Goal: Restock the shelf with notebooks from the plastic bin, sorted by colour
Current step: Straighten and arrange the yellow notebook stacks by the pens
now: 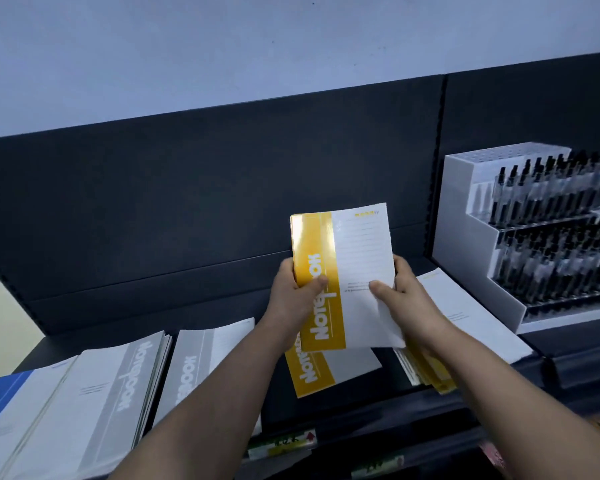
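You're holding a stack of yellow notebooks (343, 275) upright at frame centre, both hands closed on it. Your left hand (291, 292) grips the yellow spine side, thumb across the "Notebook" lettering. Your right hand (406, 299) clamps the white edge opp., thumb on the cover front. Stack sits above the shelf (222, 317), not touching it, w/ the dark back panel (187, 202) behind.

Directly under the stack, a loose yellow notebook (312, 372) lies flat on the shelf, tilted, partly hidden by your hands. To its right, under your right forearm, another yellow pile (465, 313) lies flat w/ white side up, yellow edges fanned out at the front edge.

Lower left of frame: two grey notebook piles, the big one (94, 393) nearest the corner and a second (201, 362) beside it, partly covered by your left forearm. A blue notebook (0, 393) is at the far left edge, cut off by the frame.

Right of frame: white tiered pen display (534, 237) full of black pens, standing on the shelf just beside the right yellow pile. Price tags (281, 443) at bottom centre, blurred, can't read.
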The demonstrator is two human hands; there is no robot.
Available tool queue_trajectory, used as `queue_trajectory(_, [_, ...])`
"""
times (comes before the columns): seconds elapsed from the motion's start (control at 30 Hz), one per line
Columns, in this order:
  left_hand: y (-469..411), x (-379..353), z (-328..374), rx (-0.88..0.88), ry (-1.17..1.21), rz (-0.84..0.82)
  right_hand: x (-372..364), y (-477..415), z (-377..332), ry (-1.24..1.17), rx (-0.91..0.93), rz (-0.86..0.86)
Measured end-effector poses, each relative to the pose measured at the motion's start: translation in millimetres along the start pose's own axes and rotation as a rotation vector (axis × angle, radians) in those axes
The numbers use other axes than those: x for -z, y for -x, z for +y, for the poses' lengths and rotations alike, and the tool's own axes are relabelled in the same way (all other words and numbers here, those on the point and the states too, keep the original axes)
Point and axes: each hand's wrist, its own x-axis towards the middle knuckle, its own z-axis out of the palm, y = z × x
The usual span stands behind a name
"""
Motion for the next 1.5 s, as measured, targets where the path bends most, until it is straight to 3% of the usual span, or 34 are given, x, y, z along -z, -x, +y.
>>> queue_trajectory(0.1, [-4.3,-9.4,5.5,0.077,-0.010,-0.039,15.6,0.1,0.0,-0.046,-0.080,-0.043])
queue_trajectory(0.2, [-6.8,-29.1,7.1,0.122,-0.021,-0.077,28.4,0.2,6.7,-0.120,-0.123,0.028])
queue_trajectory(0.33, [-10.2,-62.6,4.7,0.222,-0.005,-0.125,54.8,-2.3,12.6,-0.026,-0.193,0.085])
queue_trajectory(0.53, [-9.8,-120.4,-3.0,0.259,-0.101,-0.197,119.7,-16.3,18.4,0.420,-0.356,0.085])
queue_trajectory(0.77, [-16.7,-147.7,-21.4,0.150,-0.597,-0.157,128.7,-21.6,35.5,0.835,-0.415,-0.061])
queue_trajectory(0.87, [-20.0,-145.0,-27.3,0.154,-0.680,-0.153,126.2,-18.1,43.1,0.930,-0.383,-0.106])
queue_trajectory(1.07, [-17.4,-138.6,-34.1,0.167,-0.605,-0.176,121.8,-10.1,46.2,1.004,-0.315,-0.090])
queue_trajectory(1.2, [-22.5,-111.4,-38.1,0.156,-0.597,-0.143,117.0,-5.6,34.8,1.219,-0.318,-0.021])
queue_trajectory(1.33, [-35.0,-56.3,-41.1,0.036,-1.082,-0.069,97.9,0.0,27.0,1.175,-0.101,0.062])
queue_trajectory(1.5, [-33.8,-19.1,-51.5,0.005,-1.411,-0.370,37.8,10.0,16.7,0.873,0.176,-0.086])
